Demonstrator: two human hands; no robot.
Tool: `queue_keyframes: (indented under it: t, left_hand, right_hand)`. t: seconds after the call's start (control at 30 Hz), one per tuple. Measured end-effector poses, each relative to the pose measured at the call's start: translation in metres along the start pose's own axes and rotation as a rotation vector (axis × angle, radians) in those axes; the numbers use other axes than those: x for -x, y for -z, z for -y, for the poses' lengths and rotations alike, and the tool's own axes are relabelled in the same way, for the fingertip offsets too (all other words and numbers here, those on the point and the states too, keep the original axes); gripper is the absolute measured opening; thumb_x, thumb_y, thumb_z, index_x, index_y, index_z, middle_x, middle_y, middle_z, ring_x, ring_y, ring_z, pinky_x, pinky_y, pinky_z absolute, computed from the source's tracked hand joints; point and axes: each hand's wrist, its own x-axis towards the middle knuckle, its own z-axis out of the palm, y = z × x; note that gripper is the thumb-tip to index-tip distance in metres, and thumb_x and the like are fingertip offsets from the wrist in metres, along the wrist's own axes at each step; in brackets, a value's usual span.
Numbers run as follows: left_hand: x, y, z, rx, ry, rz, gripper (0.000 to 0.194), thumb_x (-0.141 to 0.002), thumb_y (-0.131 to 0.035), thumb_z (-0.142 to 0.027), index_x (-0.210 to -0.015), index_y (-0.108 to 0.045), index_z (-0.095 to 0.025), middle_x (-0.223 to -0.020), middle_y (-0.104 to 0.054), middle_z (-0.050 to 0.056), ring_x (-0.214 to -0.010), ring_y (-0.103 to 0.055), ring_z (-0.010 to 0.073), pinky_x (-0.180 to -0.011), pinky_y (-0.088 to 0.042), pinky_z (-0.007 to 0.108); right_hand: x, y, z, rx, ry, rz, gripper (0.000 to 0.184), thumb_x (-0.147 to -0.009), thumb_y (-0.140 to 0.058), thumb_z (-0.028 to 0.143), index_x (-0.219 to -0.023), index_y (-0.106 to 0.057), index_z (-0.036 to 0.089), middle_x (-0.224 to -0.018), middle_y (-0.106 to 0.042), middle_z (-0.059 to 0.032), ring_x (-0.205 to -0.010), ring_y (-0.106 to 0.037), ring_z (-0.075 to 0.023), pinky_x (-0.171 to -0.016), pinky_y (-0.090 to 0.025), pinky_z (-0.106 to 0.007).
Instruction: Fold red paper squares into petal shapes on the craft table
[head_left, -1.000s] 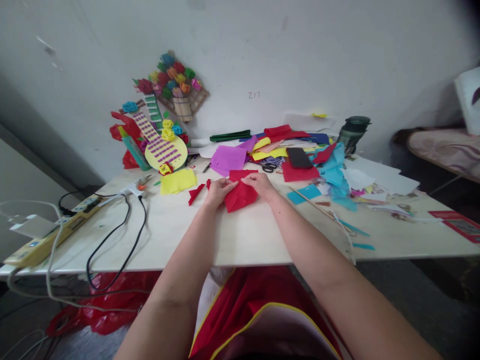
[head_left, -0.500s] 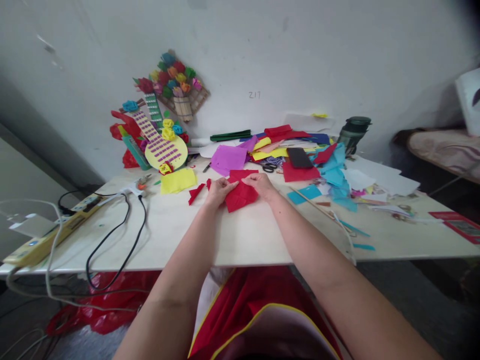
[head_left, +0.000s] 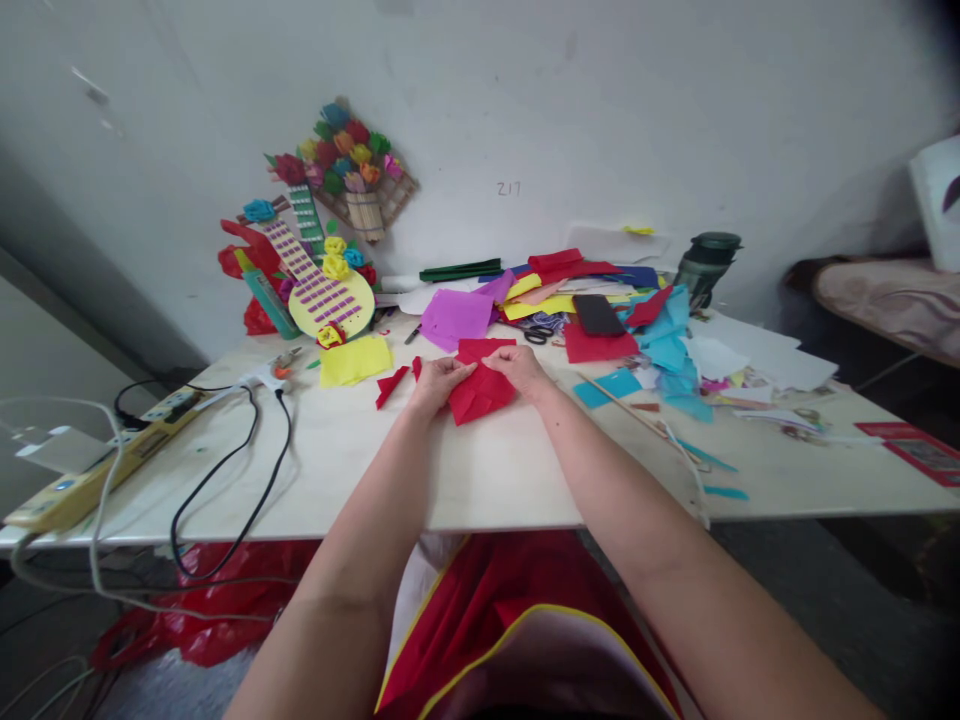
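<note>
Both hands pinch a creased piece of red crepe paper over the middle of the table. My left hand grips its left side between thumb and fingers. On the upper right part, my right hand is closed with its fingertips on the paper. More red paper shows flat just behind the hands; whether it is the same sheet I cannot tell. Left of my left hand lie small folded red scraps and a yellow paper piece. A purple sheet lies behind the hands.
Scissors and a black phone lie among coloured papers at the back. A glue gun, its cord and a power strip occupy the left. Paper-flower crafts lean on the wall. A dark bottle stands right, beyond a thin stick.
Almost nothing differs. Both hands keep their pinch on the red paper in the same place, and the view has shifted very slightly.
</note>
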Motion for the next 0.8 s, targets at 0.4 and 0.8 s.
queue_keyframes:
  t: [0.4, 0.8]
  left_hand:
    - [-0.008, 0.004, 0.012, 0.003, -0.018, 0.117, 0.034, -0.062, -0.073, -0.044, -0.06, -0.055, -0.015, -0.051, -0.053, -0.002, -0.045, -0.042, 0.0066, -0.042, -0.031, 0.019]
    - [-0.008, 0.002, 0.011, -0.024, -0.033, 0.043, 0.028, -0.064, -0.072, -0.038, -0.059, -0.055, -0.016, -0.05, -0.053, -0.001, -0.045, -0.043, 0.0079, -0.043, -0.031, 0.02]
  right_hand:
    - [0.001, 0.002, -0.005, -0.144, -0.183, 0.154, 0.016, -0.058, -0.07, 0.03, -0.063, -0.066, 0.016, -0.063, -0.064, -0.0008, -0.062, -0.057, -0.0131, -0.065, -0.044, -0.028]
    - [0.0, 0.004, -0.001, -0.023, -0.141, 0.086, 0.024, -0.055, -0.073, 0.037, -0.056, -0.063, 0.015, -0.053, -0.058, 0.001, -0.053, -0.05, -0.0111, -0.057, -0.04, -0.027]
